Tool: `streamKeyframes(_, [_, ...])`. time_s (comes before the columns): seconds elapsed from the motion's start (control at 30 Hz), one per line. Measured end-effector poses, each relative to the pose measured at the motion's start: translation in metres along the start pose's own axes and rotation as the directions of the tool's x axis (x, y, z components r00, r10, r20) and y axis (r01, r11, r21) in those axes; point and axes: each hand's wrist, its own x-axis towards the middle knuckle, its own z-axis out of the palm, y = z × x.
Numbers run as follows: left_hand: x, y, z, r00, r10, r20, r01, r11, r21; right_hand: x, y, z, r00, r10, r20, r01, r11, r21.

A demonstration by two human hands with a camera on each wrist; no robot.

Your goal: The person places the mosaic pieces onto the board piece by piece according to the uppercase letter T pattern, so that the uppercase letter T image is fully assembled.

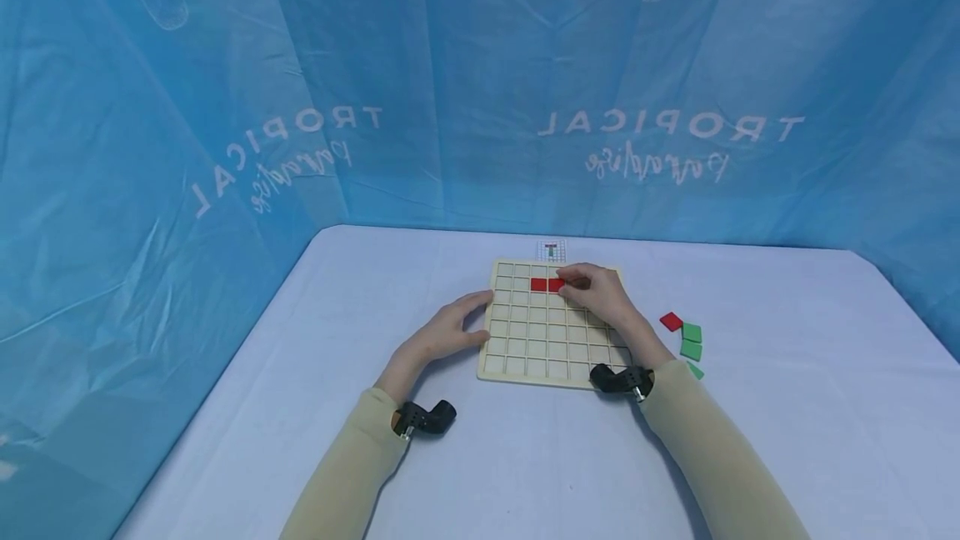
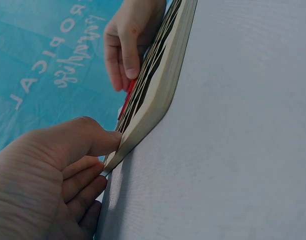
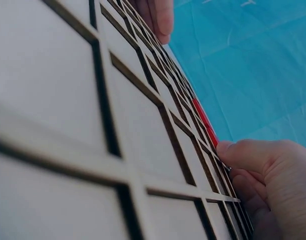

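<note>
A pale board with a raised square grid [image 1: 517, 327] lies flat on the table. Two red square tiles [image 1: 538, 284] sit side by side in cells near its far edge. My right hand [image 1: 602, 294] reaches over the board, thumb and index finger pinching the right-hand red tile [image 3: 212, 136], partly covering it. Against the board's left edge rests my left hand [image 1: 448, 327], thumb and fingers spread apart. In the left wrist view, the left thumb [image 2: 95, 140] touches the board's pale rim [image 2: 153, 105].
Right of the board lie a loose red tile [image 1: 671, 322] and several green tiles [image 1: 692, 332], one partly hidden by the right sleeve. Behind the board is a small printed grid card [image 1: 551, 251] with a red-and-green T shape. A blue curtain [image 1: 480, 90] hangs beyond the white table [image 1: 487, 465].
</note>
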Motion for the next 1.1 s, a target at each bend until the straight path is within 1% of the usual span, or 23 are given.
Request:
streamKeyframes(0.1, [0.000, 0.001, 0.000, 1.000, -0.006, 0.002, 0.006, 1.000, -0.001, 0.000, 0.001, 0.000, 1.000, -0.001, 0.001, 0.001, 1.000, -0.004])
streamKeyframes(0.33, [0.000, 0.000, 0.000, 1.000, -0.003, -0.004, 0.003, 1.000, -0.004, 0.000, 0.000, -0.001, 1.000, -0.015, 0.003, 0.014, 1.000, 0.024])
streamKeyframes(0.57, [0.000, 0.000, 0.001, 1.000, -0.003, -0.009, 0.003, 1.000, -0.009, 0.003, -0.006, -0.005, 0.998, 0.054, -0.023, -0.051, 0.993, 0.109])
streamKeyframes(0.7, [0.000, 0.001, 0.001, 1.000, -0.006, -0.006, 0.006, 1.000, -0.003, 0.003, -0.017, -0.011, 0.999, 0.028, -0.021, -0.024, 0.986, 0.166])
streamKeyframes(0.83, [0.000, 0.001, 0.001, 1.000, -0.008, -0.003, 0.008, 1.000, 0.005, 0.002, -0.027, -0.020, 1.000, 0.022, -0.016, -0.018, 0.978, 0.209])
streamKeyframes(0.93, [0.000, 0.001, 0.001, 1.000, -0.006, -0.003, 0.006, 1.000, 0.010, 0.001, -0.031, -0.027, 0.999, 0.036, -0.014, -0.032, 0.976, 0.215])
streamKeyframes(1.1, [-0.001, 0.002, 0.000, 1.000, 0.002, -0.006, -0.002, 1.000, 0.013, -0.006, -0.034, -0.041, 0.999, 0.033, -0.030, -0.027, 0.981, 0.195])
